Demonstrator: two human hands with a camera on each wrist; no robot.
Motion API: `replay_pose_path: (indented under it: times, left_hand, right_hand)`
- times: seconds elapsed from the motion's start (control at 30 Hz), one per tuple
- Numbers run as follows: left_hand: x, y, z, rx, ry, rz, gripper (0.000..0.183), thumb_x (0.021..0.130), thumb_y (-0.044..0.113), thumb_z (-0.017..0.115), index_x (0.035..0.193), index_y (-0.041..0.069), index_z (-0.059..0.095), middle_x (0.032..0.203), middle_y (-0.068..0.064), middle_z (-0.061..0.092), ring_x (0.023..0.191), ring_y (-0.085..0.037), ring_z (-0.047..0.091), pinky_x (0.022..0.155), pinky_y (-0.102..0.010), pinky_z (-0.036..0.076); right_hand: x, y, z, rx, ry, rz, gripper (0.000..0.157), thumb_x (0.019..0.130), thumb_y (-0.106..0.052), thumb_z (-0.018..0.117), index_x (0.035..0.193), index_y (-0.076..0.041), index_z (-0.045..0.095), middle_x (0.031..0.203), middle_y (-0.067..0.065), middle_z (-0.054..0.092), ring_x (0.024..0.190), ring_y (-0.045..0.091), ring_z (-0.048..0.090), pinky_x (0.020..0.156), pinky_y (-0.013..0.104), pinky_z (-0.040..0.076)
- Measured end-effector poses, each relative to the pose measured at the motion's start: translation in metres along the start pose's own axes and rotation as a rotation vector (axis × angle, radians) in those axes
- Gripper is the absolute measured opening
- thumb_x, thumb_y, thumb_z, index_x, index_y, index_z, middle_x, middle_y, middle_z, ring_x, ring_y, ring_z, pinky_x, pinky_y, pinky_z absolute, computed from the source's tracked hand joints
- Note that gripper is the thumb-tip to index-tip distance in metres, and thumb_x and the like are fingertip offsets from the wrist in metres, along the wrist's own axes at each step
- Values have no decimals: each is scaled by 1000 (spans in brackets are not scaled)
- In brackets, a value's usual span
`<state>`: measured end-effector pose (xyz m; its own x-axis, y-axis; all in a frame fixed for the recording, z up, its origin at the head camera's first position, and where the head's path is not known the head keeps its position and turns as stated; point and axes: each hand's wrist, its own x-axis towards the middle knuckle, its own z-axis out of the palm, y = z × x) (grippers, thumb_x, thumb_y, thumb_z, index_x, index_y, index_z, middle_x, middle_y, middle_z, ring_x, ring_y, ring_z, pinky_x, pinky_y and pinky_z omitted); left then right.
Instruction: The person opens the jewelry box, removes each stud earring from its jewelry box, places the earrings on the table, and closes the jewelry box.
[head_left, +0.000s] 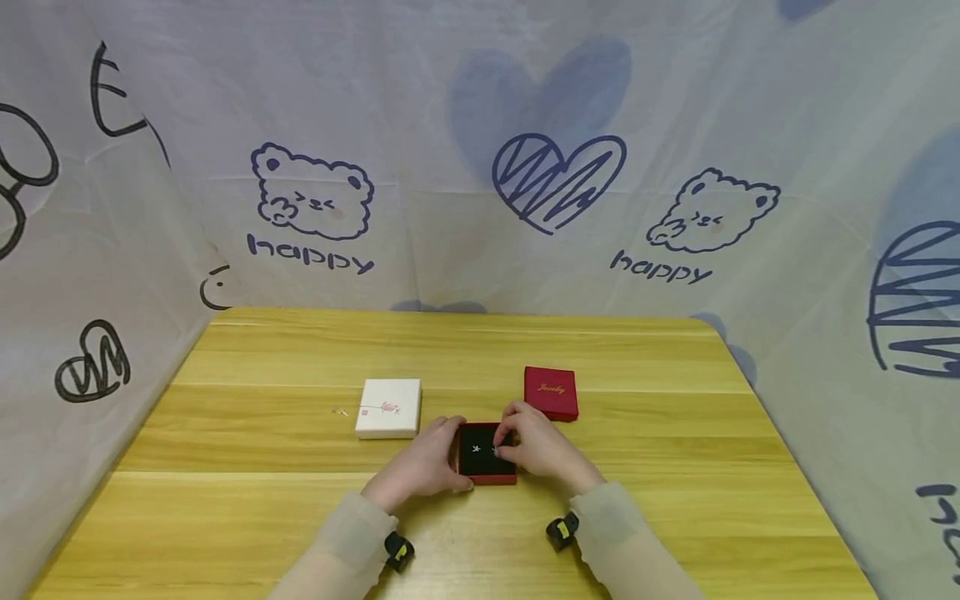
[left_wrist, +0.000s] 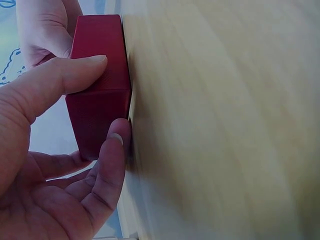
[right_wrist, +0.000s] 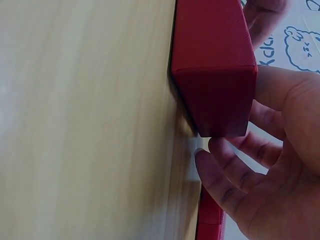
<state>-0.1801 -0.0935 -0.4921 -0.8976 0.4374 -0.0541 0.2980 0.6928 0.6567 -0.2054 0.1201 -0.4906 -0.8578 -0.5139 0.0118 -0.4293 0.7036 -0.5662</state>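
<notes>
A small red jewelry box base with a black insert sits on the wooden table. My left hand grips it from the left; in the left wrist view the thumb presses the red front wall and the other fingers wrap the side. One small silvery star-shaped earring lies on the insert's left half. At the right half, my right hand pinches a second star earring between thumb and index finger, mostly hidden by them. The right wrist view shows its other fingers loosely bent beside the box.
Behind the right hand lies a red lid with gold lettering. To the left is a white box with a pink print, and a tiny shiny piece beside it. A printed cloth hangs behind the table.
</notes>
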Motion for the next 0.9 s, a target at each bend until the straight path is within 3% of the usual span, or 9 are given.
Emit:
replay_pose_path:
  times: [0.27, 0.53, 0.67, 0.9]
  left_hand:
    - [0, 0, 0, 4, 3, 7, 92, 68, 20, 90, 140, -9, 41, 122, -22, 54, 102, -28, 55, 92, -46, 46]
    - [0, -2, 2, 7, 2, 9, 93, 67, 21, 90, 140, -9, 41, 122, -21, 54, 102, -27, 54, 92, -46, 46]
    - [0, -2, 2, 0, -4, -1, 94, 68, 21, 90, 141, -9, 40, 123, -22, 53, 102, -27, 54, 92, -46, 46]
    - [-1, -1, 1, -1, 3, 2, 94, 67, 21, 90, 141, -10, 40, 124, -22, 53, 104, -28, 54, 93, -46, 46]
  right_hand:
    - [1, -2, 0, 19, -9, 9, 15, 88, -9, 73, 76, -18, 68, 103, 2, 50, 96, 21, 48, 87, 40, 46]
    - [0, -3, -1, 44, -16, 33, 18, 89, -9, 72, 74, -18, 66, 102, 0, 48, 95, 19, 47, 84, 38, 45]
    - [-1, -2, -2, 99, -22, 28, 18, 89, -8, 72, 74, -17, 66, 102, 1, 47, 94, 19, 47, 83, 38, 44]
    - [-5, 6, -7, 269, -26, 24, 16, 89, -8, 71, 75, -15, 67, 108, 2, 51, 103, 24, 48, 93, 46, 42]
